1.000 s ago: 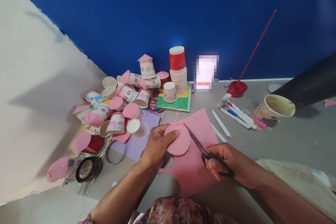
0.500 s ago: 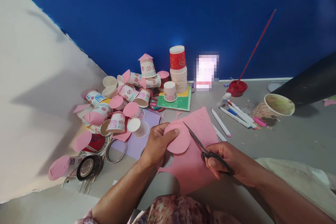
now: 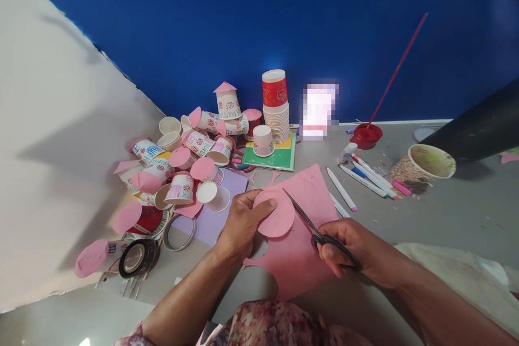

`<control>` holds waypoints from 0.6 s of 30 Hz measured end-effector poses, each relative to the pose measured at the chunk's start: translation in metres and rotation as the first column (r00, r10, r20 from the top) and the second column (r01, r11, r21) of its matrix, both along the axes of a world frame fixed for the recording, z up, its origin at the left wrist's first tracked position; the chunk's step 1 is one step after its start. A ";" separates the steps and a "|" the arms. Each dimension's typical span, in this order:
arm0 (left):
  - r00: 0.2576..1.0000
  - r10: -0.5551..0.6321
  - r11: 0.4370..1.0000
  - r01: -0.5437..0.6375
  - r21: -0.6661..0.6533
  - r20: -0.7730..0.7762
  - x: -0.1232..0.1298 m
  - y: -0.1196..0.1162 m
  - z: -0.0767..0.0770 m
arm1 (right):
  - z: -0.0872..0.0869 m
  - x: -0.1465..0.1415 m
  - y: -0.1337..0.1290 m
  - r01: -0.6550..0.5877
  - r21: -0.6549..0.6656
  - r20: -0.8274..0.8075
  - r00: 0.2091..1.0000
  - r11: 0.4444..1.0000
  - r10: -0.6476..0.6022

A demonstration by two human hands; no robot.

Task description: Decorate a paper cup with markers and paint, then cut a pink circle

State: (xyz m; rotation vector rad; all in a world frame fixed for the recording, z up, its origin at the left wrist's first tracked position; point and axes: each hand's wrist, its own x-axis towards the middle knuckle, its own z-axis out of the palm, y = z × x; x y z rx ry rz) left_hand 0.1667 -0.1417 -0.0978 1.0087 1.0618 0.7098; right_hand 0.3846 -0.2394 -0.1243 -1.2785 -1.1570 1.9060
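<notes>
My left hand pinches a round pink paper disc at its left edge, thumb on top. My right hand is wrapped round the black handles of a pair of scissors. Their blades look closed and point up and left, the tips just by the disc's upper right edge. Beneath both hands lies a larger pink sheet with curved pieces cut out of its lower left side.
Decorated paper cups with pink tops crowd the left, near tape rolls. A cup stack stands at the back on a green booklet. Markers, a red dish and a patterned cup sit to the right.
</notes>
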 end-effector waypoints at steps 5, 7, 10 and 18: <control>1.000 0.022 0.999 -0.022 0.027 -0.020 0.002 -0.001 0.006 | 0.003 -0.001 0.000 -0.009 0.000 0.002 1.000 1.000 0.009; 0.999 0.023 0.999 -0.022 0.045 -0.036 0.002 -0.001 0.007 | 0.003 -0.001 0.000 -0.007 -0.006 0.013 1.000 1.000 0.007; 0.999 0.020 0.998 -0.018 0.052 -0.046 0.001 -0.001 0.007 | 0.001 -0.001 0.000 0.000 -0.001 0.023 1.000 1.000 0.000; 0.998 0.009 0.998 -0.006 0.055 -0.058 0.001 0.000 0.008 | 0.001 0.000 0.001 -0.003 -0.004 0.019 1.000 1.000 0.003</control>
